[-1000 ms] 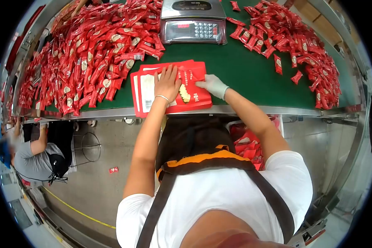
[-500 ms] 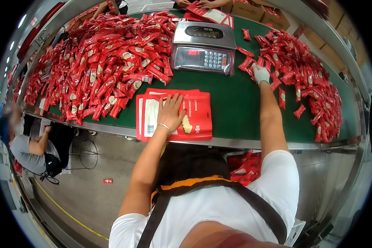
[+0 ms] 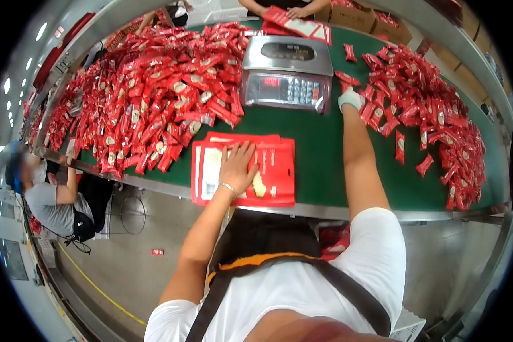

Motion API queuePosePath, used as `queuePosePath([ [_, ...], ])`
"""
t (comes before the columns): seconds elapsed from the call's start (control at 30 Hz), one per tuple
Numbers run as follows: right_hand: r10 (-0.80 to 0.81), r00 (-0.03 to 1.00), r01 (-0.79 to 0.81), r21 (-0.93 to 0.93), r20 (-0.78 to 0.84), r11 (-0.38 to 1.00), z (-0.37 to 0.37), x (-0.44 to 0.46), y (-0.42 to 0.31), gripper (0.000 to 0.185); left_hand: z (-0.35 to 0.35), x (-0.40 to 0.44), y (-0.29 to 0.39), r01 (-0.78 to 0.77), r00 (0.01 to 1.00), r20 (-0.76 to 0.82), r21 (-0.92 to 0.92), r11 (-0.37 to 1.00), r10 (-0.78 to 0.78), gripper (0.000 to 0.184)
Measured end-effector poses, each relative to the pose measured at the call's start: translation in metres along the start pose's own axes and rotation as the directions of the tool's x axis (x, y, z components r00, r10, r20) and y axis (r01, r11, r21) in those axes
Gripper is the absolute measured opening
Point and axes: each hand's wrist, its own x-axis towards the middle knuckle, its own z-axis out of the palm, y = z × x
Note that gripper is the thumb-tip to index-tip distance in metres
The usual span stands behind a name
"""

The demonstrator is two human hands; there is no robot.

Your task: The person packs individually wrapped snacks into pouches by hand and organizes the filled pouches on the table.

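Observation:
My left hand [image 3: 237,167] lies flat, fingers spread, on a small stack of red printed pouches [image 3: 276,171] near the table's front edge. My right hand [image 3: 350,101], in a pale glove, is just right of the digital scale [image 3: 288,74]. Its fingertips reach down among small red wrapped packets, partly covering one beside the scale. The curled fingers are mostly hidden, so I cannot make out whether a packet is held. A loose packet [image 3: 346,78] lies just beyond the fingertips, and a heap of packets [image 3: 422,102] spreads to the right.
A large heap of red packets [image 3: 148,102] covers the left of the green tabletop [image 3: 319,154]. Across the table, a person's hands [image 3: 296,12] are at red pouches [image 3: 310,28]. Cartons [image 3: 353,17] stand behind. Another person [image 3: 57,194] sits at lower left.
My right hand has moved left, closer to the scale and onto a packet there. My left hand stays on the pouches. The whole view has shifted slightly.

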Motion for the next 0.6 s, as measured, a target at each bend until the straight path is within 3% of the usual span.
queuePosePath([
  [0.03,0.003,0.999,-0.006,0.088,0.035,0.996,-0.014,-0.023,0.0,0.048,-0.003,0.0,0.001,0.002,1.0,-0.004,-0.007,1.0,-0.002,0.059],
  [0.07,-0.054,0.992,0.05,0.044,0.11,0.998,-0.029,-0.041,0.001,0.05,-0.001,0.0,0.001,0.003,1.0,-0.003,0.0,1.0,-0.003,0.059],
  [0.13,-0.263,0.952,0.237,0.164,0.158,0.958,-0.042,-0.086,0.015,0.058,0.002,-0.001,-0.001,0.007,1.0,-0.008,-0.014,1.0,-0.007,0.059],
  [0.2,-0.259,0.882,0.151,0.284,0.393,0.947,-0.088,-0.169,0.022,0.063,0.002,0.0,-0.003,-0.016,0.999,-0.036,-0.027,0.999,0.015,0.059],
  [0.27,-0.605,0.793,0.491,0.51,0.075,0.706,-0.055,-0.221,0.075,0.07,0.007,0.001,-0.005,-0.015,0.998,-0.059,-0.025,1.0,0.014,0.059],
  [0.33,-0.509,0.771,0.153,0.665,0.383,0.731,-0.118,-0.304,0.053,0.07,0.012,0.002,-0.009,-0.01,0.997,-0.073,-0.053,0.999,0.006,0.059],
  [0.4,-0.651,0.619,0.176,0.73,0.439,0.66,-0.113,-0.331,0.055,0.068,0.012,0.001,-0.01,0.0,0.996,-0.087,-0.071,0.998,-0.006,0.059],
  [0.47,-0.622,0.518,0.167,0.643,0.588,0.747,-0.113,-0.334,0.035,0.067,0.009,0.002,-0.01,-0.01,0.997,-0.076,-0.101,0.995,0.002,0.058],
  [0.5,-0.696,0.536,0.115,0.776,0.477,0.62,-0.09,-0.331,0.031,0.068,0.008,0.001,-0.009,-0.006,0.997,-0.073,-0.1,0.995,-0.001,0.058],
  [0.53,-0.683,0.546,0.004,0.813,0.486,0.582,-0.076,-0.321,0.018,0.059,0.014,0.004,-0.012,-0.021,0.997,-0.08,-0.071,0.997,0.015,0.058],
  [0.6,-0.665,0.423,-0.105,0.762,0.616,0.639,-0.069,-0.305,-0.006,0.045,0.011,0.0,-0.013,-0.016,0.997,-0.071,-0.091,0.996,0.01,0.058],
])
